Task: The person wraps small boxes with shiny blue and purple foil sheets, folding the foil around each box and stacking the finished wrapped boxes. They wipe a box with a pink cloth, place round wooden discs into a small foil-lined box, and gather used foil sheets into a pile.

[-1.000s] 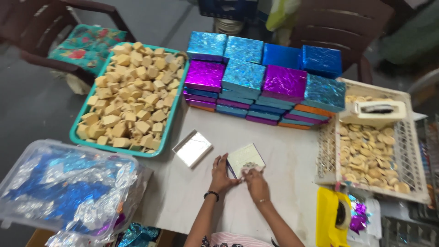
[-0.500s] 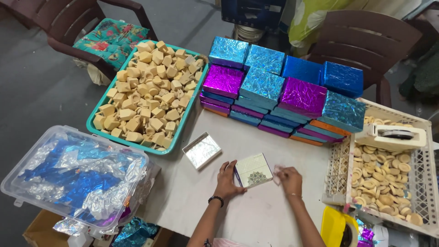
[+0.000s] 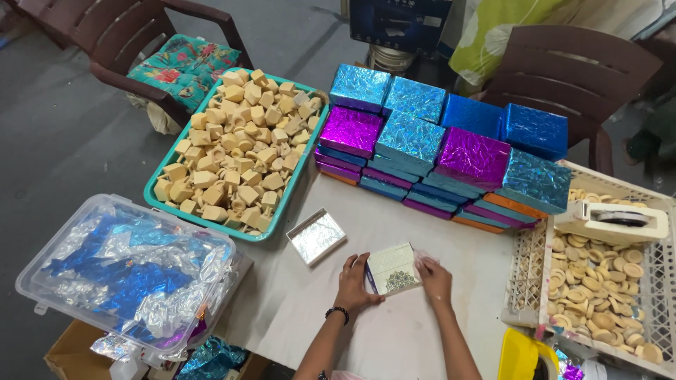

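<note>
Two hands hold a small cream box on a table.

The left hand (image 3: 354, 284) and right hand (image 3: 436, 279) grip the box (image 3: 393, 269) from either side, fingers curled against it. A silver lid (image 3: 316, 236) lies just beyond the left hand; stacked foil boxes (image 3: 451, 151) sit farther ahead.

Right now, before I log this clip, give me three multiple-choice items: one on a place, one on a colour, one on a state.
1. Where is the open silver box?
A) right of the hands
B) between green tray and hands
C) on the chair

2. What colour are most wrapped boxes?
A) blue
B) red
C) gold

3. What are the hands doing?
A) resting empty
B) both holding the small box
C) lifting the tray

B: it lies beside the tray. A: few are purple. B: left hand and right hand flank it.
</note>
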